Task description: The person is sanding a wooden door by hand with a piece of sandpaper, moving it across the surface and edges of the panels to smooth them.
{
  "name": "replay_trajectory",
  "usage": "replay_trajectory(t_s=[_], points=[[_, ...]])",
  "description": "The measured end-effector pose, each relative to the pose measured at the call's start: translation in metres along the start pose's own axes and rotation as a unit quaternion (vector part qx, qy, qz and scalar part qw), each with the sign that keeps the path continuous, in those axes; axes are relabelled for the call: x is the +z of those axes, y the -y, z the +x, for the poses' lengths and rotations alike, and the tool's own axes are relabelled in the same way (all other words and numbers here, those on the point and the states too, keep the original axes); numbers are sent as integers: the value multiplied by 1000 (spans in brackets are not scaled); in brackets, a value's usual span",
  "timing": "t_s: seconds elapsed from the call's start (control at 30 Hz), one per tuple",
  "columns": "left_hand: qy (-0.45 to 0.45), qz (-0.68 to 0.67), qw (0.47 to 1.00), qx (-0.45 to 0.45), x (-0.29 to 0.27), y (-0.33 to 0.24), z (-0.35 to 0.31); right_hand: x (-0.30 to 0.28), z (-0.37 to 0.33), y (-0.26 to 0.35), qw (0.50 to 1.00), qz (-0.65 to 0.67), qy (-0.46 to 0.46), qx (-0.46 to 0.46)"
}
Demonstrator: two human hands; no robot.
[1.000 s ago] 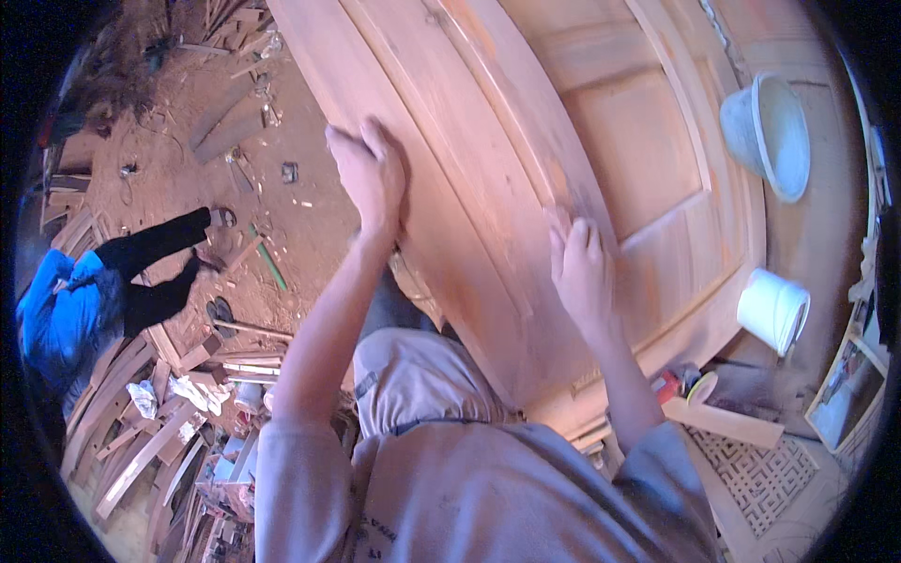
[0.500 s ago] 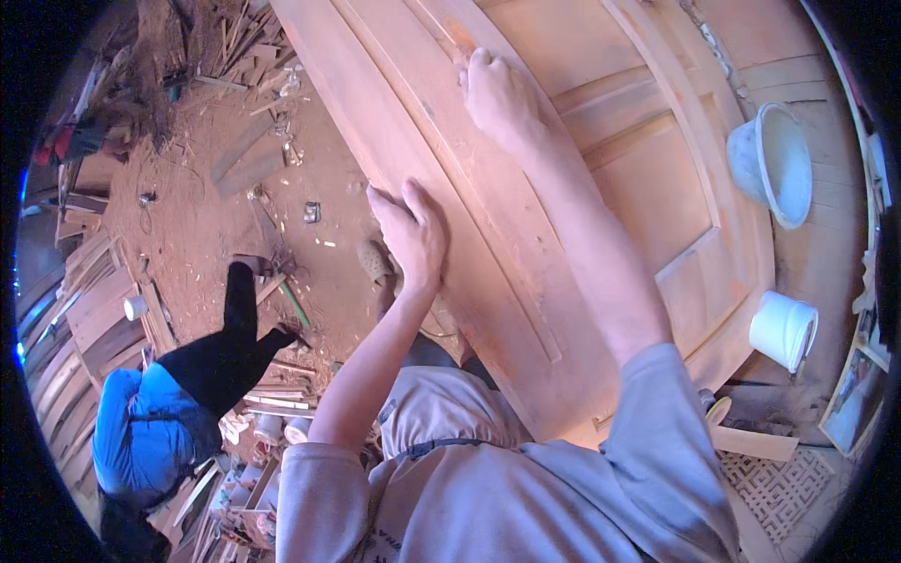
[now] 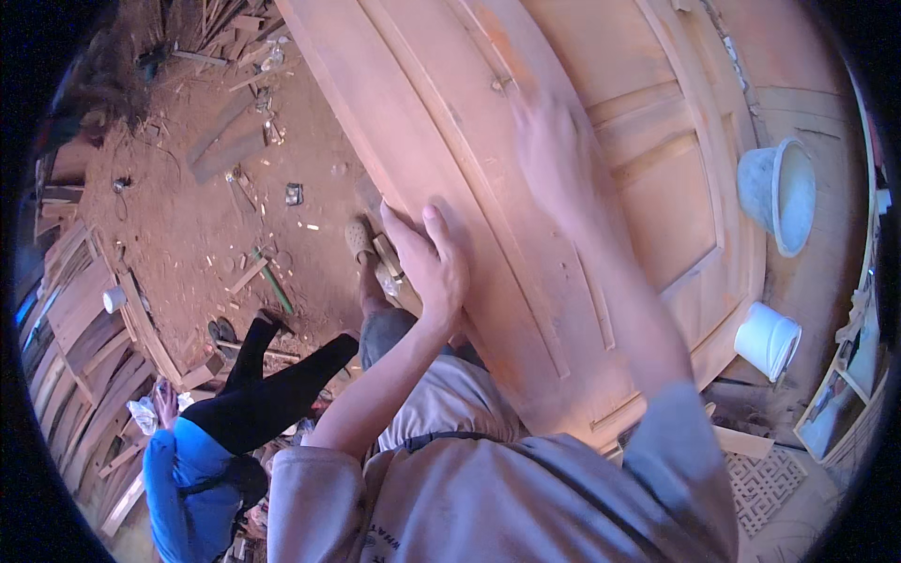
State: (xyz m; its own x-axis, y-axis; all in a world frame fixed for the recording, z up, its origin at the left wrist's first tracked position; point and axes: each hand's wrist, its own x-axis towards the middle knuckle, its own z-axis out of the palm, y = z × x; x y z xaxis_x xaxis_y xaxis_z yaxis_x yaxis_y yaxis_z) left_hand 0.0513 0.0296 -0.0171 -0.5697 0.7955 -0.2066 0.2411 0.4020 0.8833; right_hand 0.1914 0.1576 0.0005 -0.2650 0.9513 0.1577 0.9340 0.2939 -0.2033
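A pale reddish wooden panel door (image 3: 450,159) lies slanted in front of me. My left hand (image 3: 432,267) rests on its left edge, thumb on the top face and fingers stretched along the rim. Over the long raised strip of the door, my right hand (image 3: 554,155) is smeared by motion. Its fingers are too blurred to show whether anything is in them. Just beyond those fingers are a small yellowish spot (image 3: 502,84) and an orange-stained patch (image 3: 502,33) in the wood.
On the right stand a grey-white basin (image 3: 755,188) and a white bucket (image 3: 765,338). A person in blue (image 3: 202,469) bends at the lower left, near stacked planks (image 3: 80,328). Wood scraps litter the dirt floor (image 3: 319,131). A patterned lattice panel (image 3: 765,483) lies lower right.
My right hand has moved back along the door toward me, away from the orange patch. My left hand stays on the edge. The person in blue has shifted, and the view has turned slightly.
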Motion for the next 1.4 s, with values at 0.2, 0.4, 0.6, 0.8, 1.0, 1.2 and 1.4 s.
replay_trajectory(t_s=[0.2,0.4,0.6,0.8,1.0,1.2,1.4], points=[[7,-7,1000,9,10,2,1,99,223,1,994,18,-99,40],[-25,32,999,26,-5,20,13,34,86,24,988,157,-3,13],[-24,11,999,47,12,4,8,-68,-189,-35,990,57,57,120],[-6,-35,999,29,11,15,1,-83,-277,-51,983,62,99,138],[23,-41,998,-38,-2,-7,2,-33,-80,-6,992,81,6,100],[23,-69,997,-9,-1,1,2,75,222,19,997,14,-69,-9],[23,-53,998,5,20,-1,-2,95,271,-10,991,42,-115,56]])
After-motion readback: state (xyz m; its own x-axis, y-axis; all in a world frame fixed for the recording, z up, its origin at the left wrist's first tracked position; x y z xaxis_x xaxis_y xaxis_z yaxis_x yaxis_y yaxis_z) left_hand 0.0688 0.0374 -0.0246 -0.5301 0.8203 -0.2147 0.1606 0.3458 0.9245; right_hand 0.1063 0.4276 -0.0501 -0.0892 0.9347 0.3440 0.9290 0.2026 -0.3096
